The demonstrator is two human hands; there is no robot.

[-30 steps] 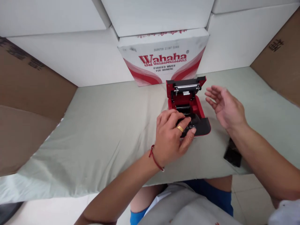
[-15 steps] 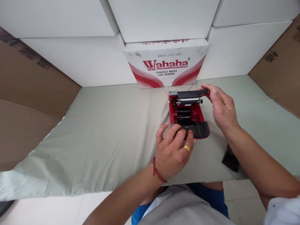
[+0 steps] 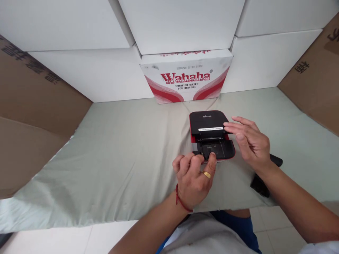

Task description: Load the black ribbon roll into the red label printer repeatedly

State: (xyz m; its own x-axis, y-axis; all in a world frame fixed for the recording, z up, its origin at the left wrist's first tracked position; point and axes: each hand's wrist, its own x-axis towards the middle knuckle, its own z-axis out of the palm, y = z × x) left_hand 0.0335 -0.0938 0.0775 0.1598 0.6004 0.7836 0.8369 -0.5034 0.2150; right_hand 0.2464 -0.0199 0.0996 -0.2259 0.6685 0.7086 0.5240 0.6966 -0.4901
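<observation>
A small black and red printer (image 3: 209,132) lies on the pale green cloth (image 3: 127,155), its black lid down. My right hand (image 3: 247,141) rests with flat, stretched fingers on the lid's right edge. My left hand (image 3: 194,178), with a gold ring and a red wrist cord, has its fingers curled and its fingertips pressed on the printer's near front panel. It holds nothing that I can see.
A Wahaha water carton (image 3: 186,76) stands just behind the printer, among white boxes (image 3: 180,21). Brown cardboard walls (image 3: 31,116) close both sides. A black object (image 3: 262,183) lies under my right forearm near the table's front edge.
The printer's lid, upright and open a second ago, has been swung down shut by my right hand. My left hand has slid back toward the front panel's near edge.
</observation>
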